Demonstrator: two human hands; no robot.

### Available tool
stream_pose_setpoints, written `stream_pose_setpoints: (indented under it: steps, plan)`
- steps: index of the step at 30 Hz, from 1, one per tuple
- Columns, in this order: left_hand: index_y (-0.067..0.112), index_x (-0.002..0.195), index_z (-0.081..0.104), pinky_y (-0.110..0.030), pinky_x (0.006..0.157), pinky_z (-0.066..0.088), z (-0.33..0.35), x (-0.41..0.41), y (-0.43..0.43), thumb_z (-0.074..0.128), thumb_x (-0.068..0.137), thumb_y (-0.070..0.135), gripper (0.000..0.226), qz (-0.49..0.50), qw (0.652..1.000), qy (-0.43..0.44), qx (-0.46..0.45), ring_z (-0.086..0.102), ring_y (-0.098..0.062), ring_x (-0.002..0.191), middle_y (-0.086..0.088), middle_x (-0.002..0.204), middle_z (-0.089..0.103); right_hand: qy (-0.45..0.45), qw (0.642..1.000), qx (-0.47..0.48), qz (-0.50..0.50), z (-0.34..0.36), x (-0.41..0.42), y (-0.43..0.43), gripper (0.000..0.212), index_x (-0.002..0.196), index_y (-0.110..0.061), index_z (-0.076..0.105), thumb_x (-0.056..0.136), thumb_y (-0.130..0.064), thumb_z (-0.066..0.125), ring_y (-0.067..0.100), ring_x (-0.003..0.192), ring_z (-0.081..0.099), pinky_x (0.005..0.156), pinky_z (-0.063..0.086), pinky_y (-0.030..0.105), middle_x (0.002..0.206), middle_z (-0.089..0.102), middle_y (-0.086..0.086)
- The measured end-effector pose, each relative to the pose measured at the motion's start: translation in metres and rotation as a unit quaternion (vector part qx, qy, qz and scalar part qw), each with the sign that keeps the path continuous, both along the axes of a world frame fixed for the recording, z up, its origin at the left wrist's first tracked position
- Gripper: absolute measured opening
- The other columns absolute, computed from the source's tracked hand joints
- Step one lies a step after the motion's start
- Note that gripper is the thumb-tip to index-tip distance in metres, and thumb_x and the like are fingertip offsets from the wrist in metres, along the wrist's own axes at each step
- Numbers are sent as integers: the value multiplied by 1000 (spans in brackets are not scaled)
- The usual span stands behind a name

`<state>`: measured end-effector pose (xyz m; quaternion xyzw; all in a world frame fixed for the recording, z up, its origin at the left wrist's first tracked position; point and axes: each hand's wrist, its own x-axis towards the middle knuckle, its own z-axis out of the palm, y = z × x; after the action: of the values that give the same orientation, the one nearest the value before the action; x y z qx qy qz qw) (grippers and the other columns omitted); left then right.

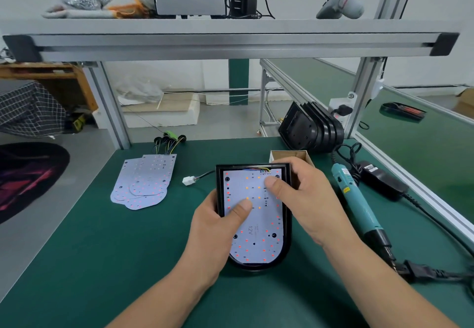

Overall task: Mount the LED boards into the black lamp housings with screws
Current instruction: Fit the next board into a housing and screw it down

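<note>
Squarely at the middle of the green bench mat point(128, 250), a black lamp housing point(256, 267) lies flat with a white LED board point(256, 230) seated inside it. Its rounded end points to 6 o'clock, and coloured wires show at the 12 o'clock edge.

The person's left hand point(218, 222) grips the housing's 9 o'clock side. Its fingers are tucked behind the rim, out of sight, and its thumb point(241, 208) is pressed flat on the board near the middle. The right hand point(305, 199) curls over the housing's 2 o'clock corner, its thumb tip point(272, 181) bearing on the board close to the upper right corner.

A white connector point(189, 180) on a dark lead lies just beside the housing at 10 o'clock. Farther out the same way is a fanned pile of spare boards point(146, 181). A small cardboard box point(289, 154) stands at 1 o'clock, partly hidden by the right hand, and beyond it a stack of black housings point(311, 129) rests on edge. At 3 o'clock a teal electric screwdriver point(356, 199) lies on the mat, well apart from both hands.
</note>
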<state>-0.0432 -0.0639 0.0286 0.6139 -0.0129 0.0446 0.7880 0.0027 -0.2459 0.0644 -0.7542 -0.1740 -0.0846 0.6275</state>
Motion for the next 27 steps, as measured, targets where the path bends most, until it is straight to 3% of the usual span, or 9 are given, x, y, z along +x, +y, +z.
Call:
stream_pose_setpoints:
  steps: [5, 13, 16, 17, 18, 19, 21, 24, 27]
  plan:
    - [26, 119, 76, -38, 87, 64, 4, -2, -1, 76, 93, 35, 27, -16, 999, 6, -34, 76, -30, 111, -8, 122, 78, -17, 999, -21, 20, 4, -3, -3, 20, 103, -30, 71, 95, -11, 75, 6, 82, 67, 75, 54, 18, 92, 75, -9]
    - [18, 112, 80, -41, 82, 64, 11, -2, 4, 77, 88, 29, 26, -11, 996, 32, -79, 77, -37, 105, -16, 116, 79, -18, 999, 5, 51, 6, -7, 3, 14, 98, -33, 71, 84, -32, 75, 6, 74, 59, 69, 50, 22, 82, 66, -12]
    - [11, 117, 77, -48, 85, 64, 13, -3, 7, 78, 86, 30, 37, -26, 990, 65, -121, 75, -40, 110, -19, 121, 77, 90, 978, 150, 113, 11, -1, 0, 54, 109, -22, 78, 84, -69, 72, 18, 92, 62, 81, 49, 36, 103, 74, 5]
    - [10, 118, 77, -48, 84, 64, 15, -3, 8, 78, 86, 31, 38, -36, 988, 75, -129, 75, -41, 110, -19, 121, 76, 108, 968, 196, 111, 12, 1, -1, 58, 116, -17, 77, 94, -68, 61, 23, 98, 64, 85, 49, 39, 111, 76, 9]
    - [10, 117, 78, -48, 84, 64, 16, -4, 9, 78, 86, 31, 38, -46, 987, 82, -131, 75, -41, 110, -19, 122, 76, 99, 971, 200, 87, 12, 4, -2, 46, 123, -14, 74, 107, -51, 52, 26, 104, 66, 91, 49, 41, 116, 76, 9]
    - [9, 118, 77, -49, 86, 64, 17, -5, 10, 78, 86, 32, 39, -58, 986, 87, -133, 74, -41, 111, -20, 123, 76, 76, 983, 152, 73, 8, 5, -4, 31, 128, -16, 72, 112, -28, 49, 24, 112, 67, 98, 51, 41, 122, 76, 6]
    - [7, 120, 76, -50, 87, 63, 18, -7, 10, 78, 88, 33, 42, -85, 983, 91, -135, 74, -41, 111, -21, 124, 75, 33, 992, 26, 119, 0, 1, -3, 43, 129, -29, 72, 107, 0, 51, 14, 123, 68, 101, 53, 29, 127, 75, -4]
    - [0, 128, 70, -56, 97, 59, 17, -10, 12, 74, 93, 35, 50, -140, 979, 81, -125, 70, -46, 118, -27, 130, 70, 53, 980, -62, 184, -6, -7, 3, 53, 116, -49, 75, 99, -2, 58, 2, 112, 71, 85, 56, 16, 120, 77, -15]
    - [-2, 131, 68, -54, 99, 57, 17, -12, 14, 71, 95, 34, 51, -175, 973, 74, -130, 69, -44, 120, -28, 134, 68, 20, 984, -76, 161, -3, -6, 2, 46, 116, -37, 78, 97, 1, 60, 9, 112, 73, 87, 59, 25, 116, 79, -8]
